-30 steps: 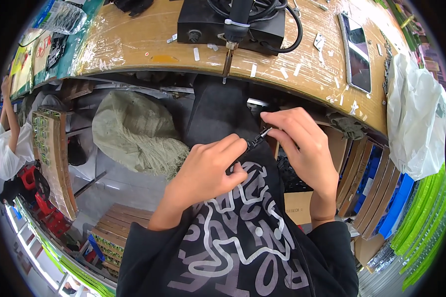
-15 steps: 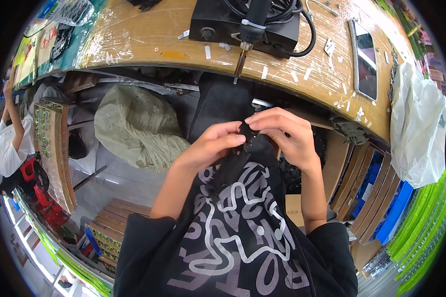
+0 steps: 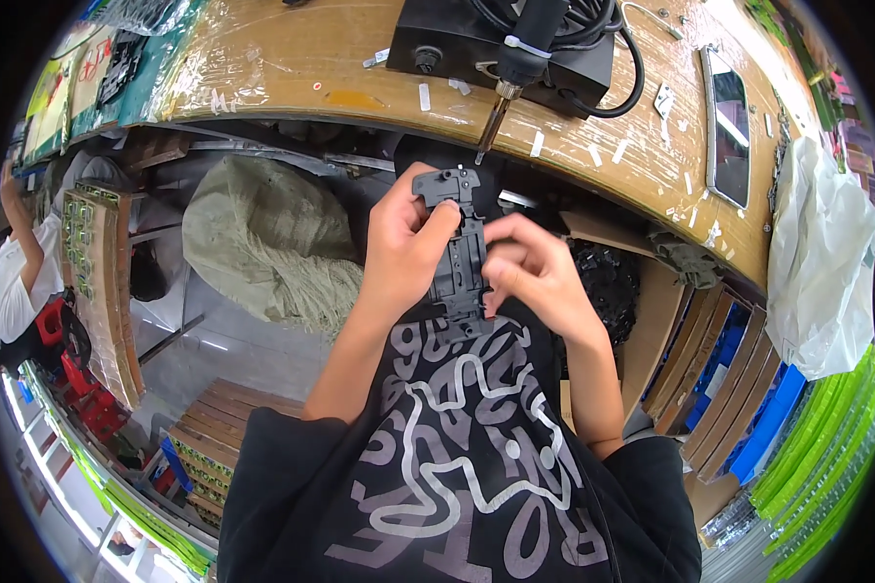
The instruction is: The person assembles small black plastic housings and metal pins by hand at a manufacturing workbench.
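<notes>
Phone (image 3: 727, 131) just lying on the bench (image 3: 292, 63), white bag (image 3: 815, 262) off to its right. Olive cloth (image 3: 262, 238) below, left side. Bright green strips (image 3: 826, 447) lower right.

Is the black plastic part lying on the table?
No, the left hand holds the black plastic part up in front of the shirt, clear of the table's near edge.

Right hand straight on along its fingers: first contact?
Likely the black plastic part held in the left hand. The right hand's fingertips sit right by its edge; depth is unclear, so they may already touch.
</notes>
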The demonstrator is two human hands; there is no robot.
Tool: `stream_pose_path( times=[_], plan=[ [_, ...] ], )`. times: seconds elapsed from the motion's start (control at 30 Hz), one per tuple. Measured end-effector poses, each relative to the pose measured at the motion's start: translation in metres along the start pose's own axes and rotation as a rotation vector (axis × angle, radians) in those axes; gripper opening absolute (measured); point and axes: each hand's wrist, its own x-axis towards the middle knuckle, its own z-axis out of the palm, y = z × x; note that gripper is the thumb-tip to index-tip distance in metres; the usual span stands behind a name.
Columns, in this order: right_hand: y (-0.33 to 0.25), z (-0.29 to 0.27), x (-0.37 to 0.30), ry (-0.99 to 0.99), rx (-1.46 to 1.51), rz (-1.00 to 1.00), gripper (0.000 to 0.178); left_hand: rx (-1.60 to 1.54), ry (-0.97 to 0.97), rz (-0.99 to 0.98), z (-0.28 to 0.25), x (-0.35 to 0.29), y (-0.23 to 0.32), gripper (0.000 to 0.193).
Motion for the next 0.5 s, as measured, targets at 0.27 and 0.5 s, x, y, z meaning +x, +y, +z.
stream_pose_path(
  times=[0.27,0.5],
  plan=[
    [0.0,0.006,-0.004,0.053,-0.006,-0.025,0.023,-0.014,-0.015,-0.024,0.005,0.004,0.011,0.013],
    [-0.004,0.007,-0.009,0.036,0.0,-0.054,0.025,-0.002,-0.03,-0.041,0.007,0.004,0.017,0.013]
  ],
)
